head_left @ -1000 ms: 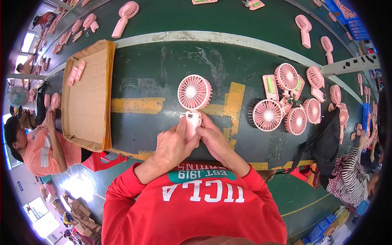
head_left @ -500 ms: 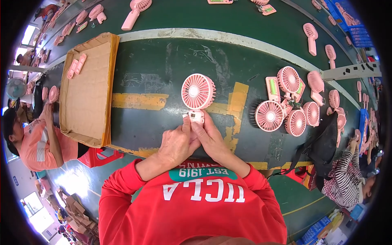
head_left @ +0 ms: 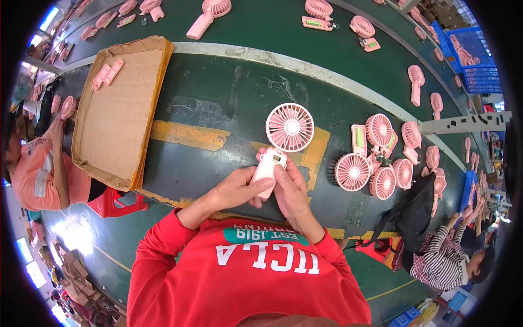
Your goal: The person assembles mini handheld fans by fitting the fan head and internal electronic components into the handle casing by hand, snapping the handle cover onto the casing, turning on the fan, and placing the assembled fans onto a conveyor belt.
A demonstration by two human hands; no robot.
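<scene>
A pink handheld fan (head_left: pixel 290 128) is held in front of me, its round grille away from me and its handle toward my body. Near the top of the handle is a small dark display. My left hand (head_left: pixel 239 189) grips the handle from the left, with the thumb lying across its front. From the right, my right hand (head_left: pixel 291 191) closes on the same handle, its thumb by the display and its fingers partly behind. To the right on the bench lies a cluster of pink fan parts (head_left: pixel 376 158), some with green circuit boards showing.
A shallow cardboard box (head_left: pixel 117 117) holding two pink handle pieces stands at the left. Beyond a pale rail (head_left: pixel 305 68), more pink fans (head_left: pixel 417 84) lie on a green surface. A black bag (head_left: pixel 414 210) hangs at the right bench edge. People sit on both sides.
The fan has shifted slightly right and turned so its grille faces up more fully. My hands have slid lower and more to the sides, exposing more handle. Fans beyond the rail have moved.
</scene>
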